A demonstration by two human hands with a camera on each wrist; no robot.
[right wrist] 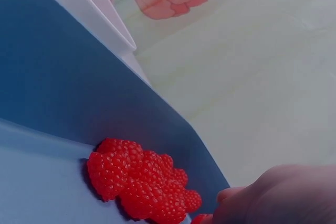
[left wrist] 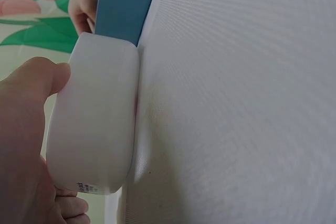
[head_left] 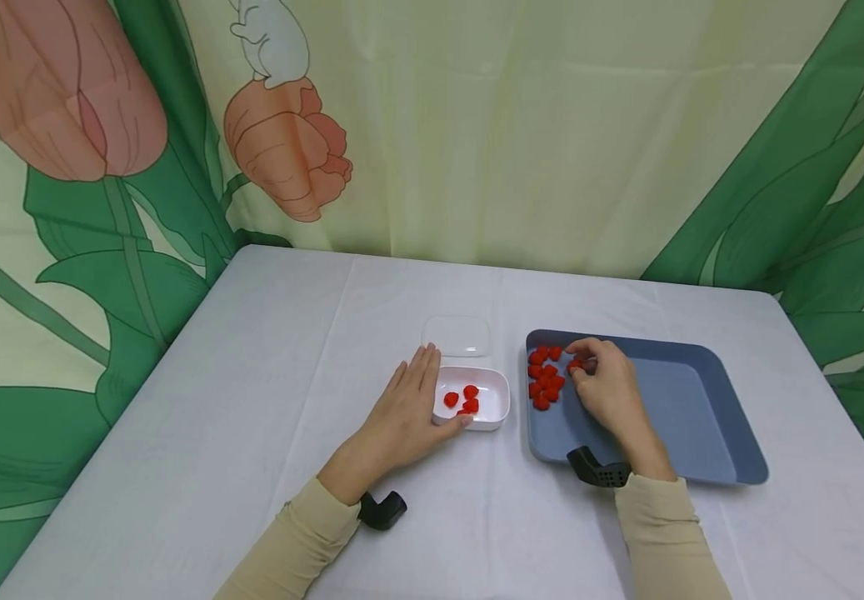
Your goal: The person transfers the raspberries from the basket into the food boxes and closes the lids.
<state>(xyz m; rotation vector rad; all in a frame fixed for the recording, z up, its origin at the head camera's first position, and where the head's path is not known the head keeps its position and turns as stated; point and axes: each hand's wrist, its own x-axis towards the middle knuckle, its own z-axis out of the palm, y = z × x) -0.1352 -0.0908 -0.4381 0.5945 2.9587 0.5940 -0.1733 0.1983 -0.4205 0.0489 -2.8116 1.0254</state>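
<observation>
My left hand [head_left: 402, 417] lies along the left side of a small white plastic box [head_left: 493, 398], fingers straight and thumb at its near rim. In the left wrist view the thumb touches the top edge of the box [left wrist: 97, 114]. A few red raspberries [head_left: 451, 400] sit inside it. To the right, my right hand [head_left: 611, 396] is over the left part of a blue-grey tray [head_left: 690, 400], pinching one raspberry [head_left: 574, 365] between thumb and fingers. Beside those fingertips, a cluster of raspberries [right wrist: 152, 192] lies against the tray's left wall.
A clear, shallow lid [head_left: 456, 336] lies on the white tablecloth [head_left: 274, 358] just behind the box. The tray stands a little to the right of the box, its raised rim between them. A printed curtain [head_left: 514, 150] hangs behind the table.
</observation>
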